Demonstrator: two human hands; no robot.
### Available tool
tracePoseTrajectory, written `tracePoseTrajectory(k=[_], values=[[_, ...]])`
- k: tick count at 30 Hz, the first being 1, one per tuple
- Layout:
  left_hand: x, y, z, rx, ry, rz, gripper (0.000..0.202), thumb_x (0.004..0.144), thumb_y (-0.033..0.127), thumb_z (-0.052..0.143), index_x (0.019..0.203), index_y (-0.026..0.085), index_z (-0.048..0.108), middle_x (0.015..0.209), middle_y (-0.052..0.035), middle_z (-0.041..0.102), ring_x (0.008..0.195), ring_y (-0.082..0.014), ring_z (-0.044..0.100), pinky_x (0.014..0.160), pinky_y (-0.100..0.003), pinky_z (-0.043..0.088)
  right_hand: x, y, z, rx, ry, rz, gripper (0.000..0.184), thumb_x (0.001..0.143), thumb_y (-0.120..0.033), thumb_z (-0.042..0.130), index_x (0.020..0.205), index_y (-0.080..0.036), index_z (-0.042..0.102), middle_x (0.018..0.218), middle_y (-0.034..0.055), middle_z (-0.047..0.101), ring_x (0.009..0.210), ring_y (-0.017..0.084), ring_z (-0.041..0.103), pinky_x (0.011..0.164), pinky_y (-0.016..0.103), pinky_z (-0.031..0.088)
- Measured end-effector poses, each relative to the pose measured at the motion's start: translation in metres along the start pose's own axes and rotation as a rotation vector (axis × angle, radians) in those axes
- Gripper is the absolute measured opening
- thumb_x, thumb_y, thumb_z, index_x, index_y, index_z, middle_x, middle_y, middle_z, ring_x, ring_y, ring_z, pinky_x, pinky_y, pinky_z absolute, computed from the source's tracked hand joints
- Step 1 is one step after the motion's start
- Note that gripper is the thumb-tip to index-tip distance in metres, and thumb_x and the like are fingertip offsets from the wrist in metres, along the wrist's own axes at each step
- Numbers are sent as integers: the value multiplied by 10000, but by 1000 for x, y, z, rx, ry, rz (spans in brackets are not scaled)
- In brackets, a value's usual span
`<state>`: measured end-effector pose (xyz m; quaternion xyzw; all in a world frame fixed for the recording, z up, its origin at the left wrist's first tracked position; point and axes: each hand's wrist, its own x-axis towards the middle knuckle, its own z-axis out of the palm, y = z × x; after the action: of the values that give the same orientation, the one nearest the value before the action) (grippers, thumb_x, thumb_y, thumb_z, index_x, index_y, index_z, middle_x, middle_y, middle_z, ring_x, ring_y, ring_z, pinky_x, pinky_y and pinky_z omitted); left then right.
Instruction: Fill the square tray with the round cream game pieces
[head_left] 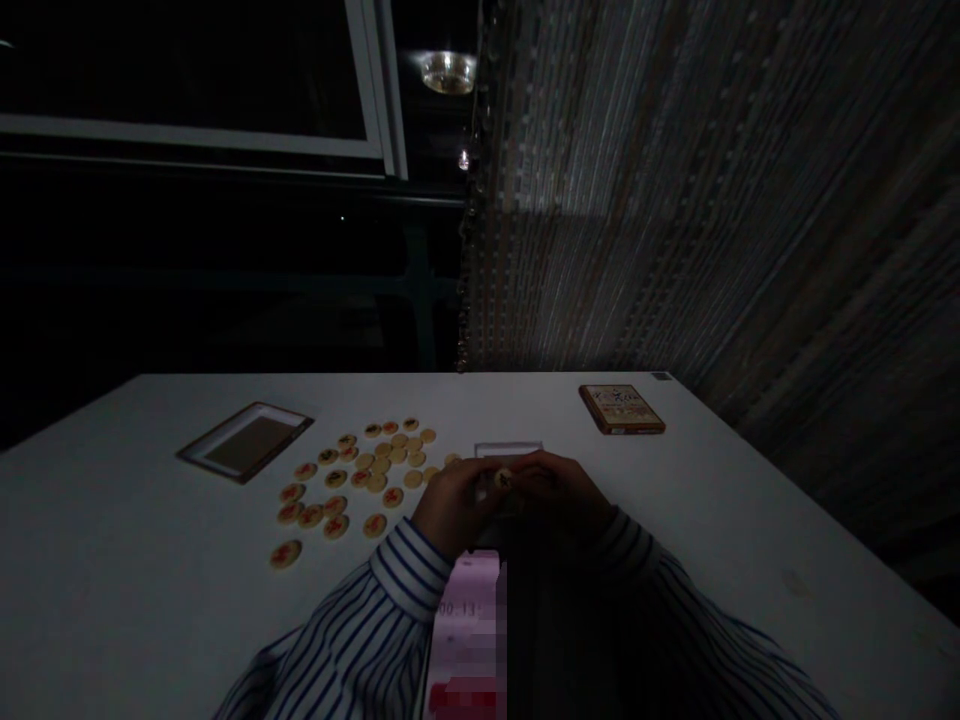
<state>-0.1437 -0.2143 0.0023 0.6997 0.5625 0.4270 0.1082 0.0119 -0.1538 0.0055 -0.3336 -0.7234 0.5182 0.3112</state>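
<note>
My left hand (450, 505) and my right hand (562, 490) meet at the middle of a white table (135, 600), fingers curled together. Between their fingertips sits one round tan game piece (504, 479) with a dark mark on its face. Which hand pinches it is hard to tell in the dim light; both touch it. Just behind the hands lies a small clear rectangular tray (508, 449). To the left, several round tan pieces (360, 475) with red or dark characters lie scattered on the table. Both sleeves are blue-and-white striped.
A shallow open box with a brown inside (246, 441) lies at the back left. A printed orange box lid (622, 409) rests at the back right. A pink paper (469, 630) hangs near my chest. A striped curtain and a dark window stand behind the table.
</note>
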Motion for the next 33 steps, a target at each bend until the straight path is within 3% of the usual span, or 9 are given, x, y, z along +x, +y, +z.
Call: tracePoseTrajectory(k=[7, 11, 17, 22, 28, 33], values=[[3, 6, 0, -240, -26, -261, 218, 647, 257, 566, 845, 175, 607, 677, -4, 614, 565, -101, 520, 499, -190, 403, -1, -7, -1, 39, -51, -46, 249, 644, -336, 580, 828, -168, 584, 802, 39, 640, 746, 157, 590, 666, 278, 469], [4, 4, 2, -374, -20, -358, 226, 622, 287, 588, 796, 144, 612, 637, -13, 621, 540, -101, 534, 490, -189, 414, -1, -7, 0, 43, -62, -56, 257, 640, -344, 583, 829, -171, 586, 810, 33, 642, 762, 156, 591, 688, 276, 470], [3, 3, 4, -545, 5, -404, 229, 634, 312, 582, 767, 127, 598, 691, -47, 645, 621, -136, 586, 573, -235, 463, -1, -3, 0, -33, -39, -78, 225, 668, -323, 561, 842, -183, 579, 801, 25, 644, 738, 141, 596, 665, 258, 477], [5, 8, -2, -515, 33, -387, 200, 657, 293, 559, 739, 123, 624, 708, -52, 651, 671, -145, 590, 636, -245, 460, -2, -7, 1, -6, 0, -57, 230, 653, -335, 571, 822, -180, 581, 794, 32, 645, 736, 149, 598, 663, 270, 482], [5, 5, -1, -628, 17, -436, 219, 634, 264, 577, 787, 112, 618, 754, -70, 658, 695, -155, 597, 645, -252, 460, -2, -6, 1, 1, 26, -54, 281, 659, -350, 564, 882, -180, 579, 834, 44, 636, 763, 158, 590, 667, 277, 480], [4, 3, -1, -562, 39, -424, 227, 647, 287, 566, 772, 111, 632, 749, -72, 656, 708, -160, 590, 670, -265, 452, -4, -7, 1, -245, 41, -179, 272, 704, -338, 520, 924, -193, 585, 887, 43, 626, 780, 146, 581, 684, 254, 465]])
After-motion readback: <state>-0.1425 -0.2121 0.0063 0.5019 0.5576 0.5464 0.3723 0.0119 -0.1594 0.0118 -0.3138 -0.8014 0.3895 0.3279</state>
